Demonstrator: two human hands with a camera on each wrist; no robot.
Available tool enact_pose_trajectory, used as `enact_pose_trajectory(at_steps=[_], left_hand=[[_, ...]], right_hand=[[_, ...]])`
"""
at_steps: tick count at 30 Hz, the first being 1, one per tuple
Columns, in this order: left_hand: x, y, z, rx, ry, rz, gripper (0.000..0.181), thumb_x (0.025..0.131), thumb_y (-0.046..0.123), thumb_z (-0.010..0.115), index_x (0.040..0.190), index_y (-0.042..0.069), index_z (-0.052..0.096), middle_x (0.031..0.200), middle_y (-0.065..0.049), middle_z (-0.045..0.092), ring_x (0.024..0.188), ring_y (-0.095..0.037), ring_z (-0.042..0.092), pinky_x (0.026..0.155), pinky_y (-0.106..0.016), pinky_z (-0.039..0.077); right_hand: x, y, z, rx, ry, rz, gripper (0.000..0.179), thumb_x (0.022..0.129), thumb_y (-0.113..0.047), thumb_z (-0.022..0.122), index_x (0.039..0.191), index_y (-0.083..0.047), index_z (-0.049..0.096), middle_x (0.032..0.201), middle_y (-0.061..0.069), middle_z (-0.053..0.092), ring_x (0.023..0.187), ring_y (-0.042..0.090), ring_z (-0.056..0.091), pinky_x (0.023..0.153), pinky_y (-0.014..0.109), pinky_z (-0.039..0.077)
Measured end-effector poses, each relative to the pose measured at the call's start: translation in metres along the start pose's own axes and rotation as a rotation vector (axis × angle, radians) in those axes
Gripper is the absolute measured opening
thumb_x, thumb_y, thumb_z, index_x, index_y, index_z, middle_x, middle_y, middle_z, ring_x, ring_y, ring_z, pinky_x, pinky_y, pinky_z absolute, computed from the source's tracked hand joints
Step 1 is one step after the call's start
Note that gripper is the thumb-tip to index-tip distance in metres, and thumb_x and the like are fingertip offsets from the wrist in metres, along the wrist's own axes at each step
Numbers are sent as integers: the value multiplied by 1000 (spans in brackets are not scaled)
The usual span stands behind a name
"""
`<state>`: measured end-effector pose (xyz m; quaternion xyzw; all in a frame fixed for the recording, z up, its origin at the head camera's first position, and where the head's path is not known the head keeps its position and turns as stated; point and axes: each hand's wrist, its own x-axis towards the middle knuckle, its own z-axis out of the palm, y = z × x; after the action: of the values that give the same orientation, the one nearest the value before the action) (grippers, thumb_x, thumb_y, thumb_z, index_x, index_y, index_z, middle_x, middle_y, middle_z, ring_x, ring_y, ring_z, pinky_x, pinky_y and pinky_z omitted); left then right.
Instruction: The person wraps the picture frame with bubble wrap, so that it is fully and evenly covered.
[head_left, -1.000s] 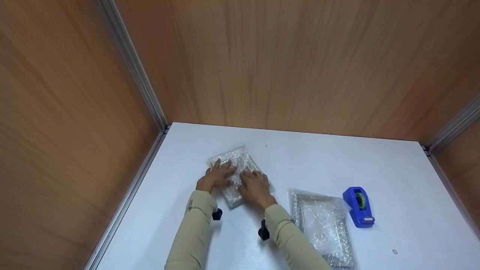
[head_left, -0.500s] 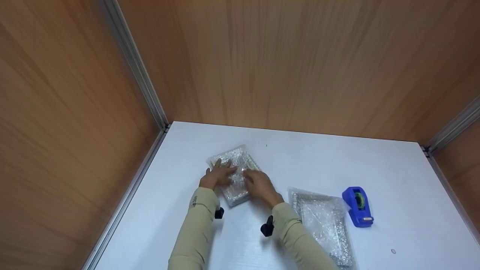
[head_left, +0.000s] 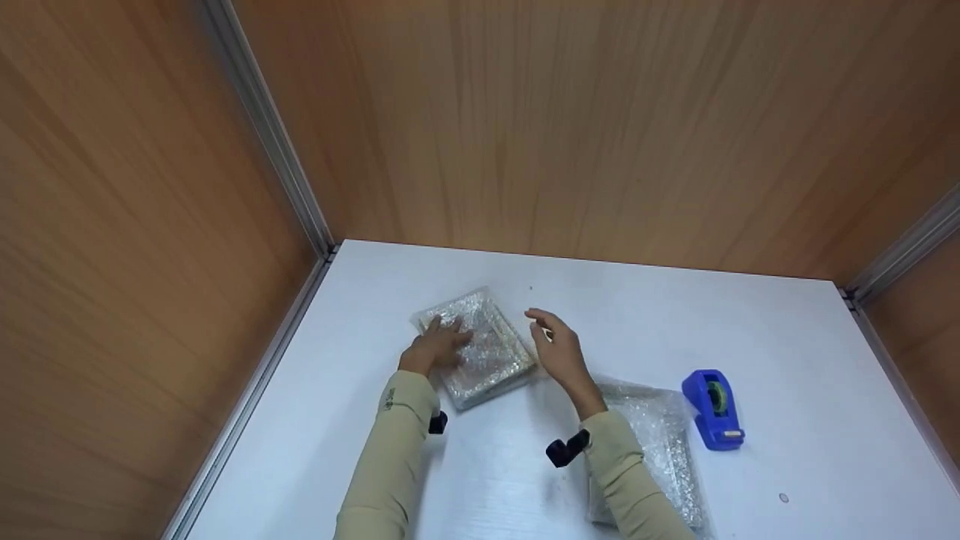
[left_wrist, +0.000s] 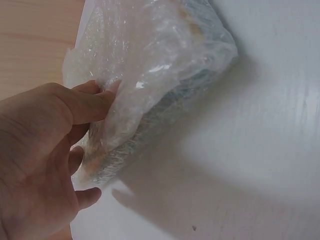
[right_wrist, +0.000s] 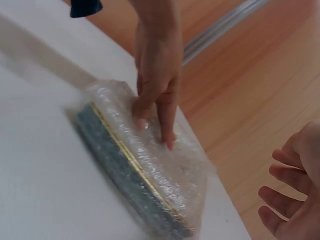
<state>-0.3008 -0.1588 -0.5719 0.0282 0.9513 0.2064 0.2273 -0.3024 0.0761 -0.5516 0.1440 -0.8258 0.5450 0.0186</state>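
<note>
A flat, rectangular package in bubble wrap (head_left: pixel 495 356) lies tilted on the white table. Through the wrap, the right wrist view shows a grey-green side with a gold line along its edge. My left hand (head_left: pixel 433 351) rests on the package's left part with fingers spread. In the left wrist view the thumb (left_wrist: pixel 102 102) presses the loose wrap. Just right of the package, my right hand (head_left: pixel 559 352) is raised, its fingers loosely bent and nothing between them.
To the right lies a bubble wrap sheet or pouch (head_left: pixel 660 442), partly under the right forearm. Beside it stands a blue tape dispenser (head_left: pixel 712 411) with a greenish roll. Wooden panels (head_left: pixel 562 135) close off the back and sides of the table.
My right hand has come off the package and moved right and up, uncovering the package's right part. The left hand has stayed on it, almost still.
</note>
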Motion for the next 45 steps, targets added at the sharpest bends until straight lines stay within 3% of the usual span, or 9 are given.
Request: enact_pose_trajectory(at_steps=[4,15,24,31,35,41,45], left_hand=[[1,0,0,-7,-1,2,60,91,19,56,143,31,31,155,4,6,140,-29,-10,109,-56,10],[1,-2,-1,-18,6,7,58,90,18,57,143,28,34,155,2,9,140,-31,-6,108,-58,11],[3,-2,0,18,8,29,58,90,21,56,143,28,33,155,2,8,140,-31,-5,108,-58,13],[6,-4,1,23,12,49,58,90,21,57,143,27,34,155,0,9,140,-32,-4,107,-59,16],[5,-6,2,3,9,42,58,90,20,57,143,28,34,155,1,9,140,-31,-5,108,-59,14],[2,-11,2,-20,17,39,57,90,20,57,142,29,34,154,2,11,141,-31,-6,109,-58,11],[1,-12,2,-21,19,43,57,90,20,57,143,28,34,154,2,11,140,-31,-5,109,-58,11]], right_hand=[[-5,-5,-14,15,46,-2,26,95,-13,49,119,-10,60,123,4,58,112,21,53,95,40,43],[-27,-6,-42,-10,69,13,25,96,-16,48,120,-17,58,120,-1,57,109,15,53,94,36,43],[-54,-3,-78,31,157,-42,27,95,-17,52,119,-9,59,118,8,59,106,20,55,92,40,43],[-74,8,-108,-26,240,2,27,94,-17,53,119,-10,60,118,3,59,104,13,55,88,28,45],[-81,17,-122,-33,278,42,28,94,-16,53,120,-7,59,120,6,59,105,17,55,87,23,44],[-94,9,-132,-76,312,99,28,93,-8,52,120,0,57,119,14,59,104,23,57,82,17,43],[-99,27,-136,-83,315,97,28,93,-9,53,120,-1,57,118,13,59,103,23,57,80,11,43]])
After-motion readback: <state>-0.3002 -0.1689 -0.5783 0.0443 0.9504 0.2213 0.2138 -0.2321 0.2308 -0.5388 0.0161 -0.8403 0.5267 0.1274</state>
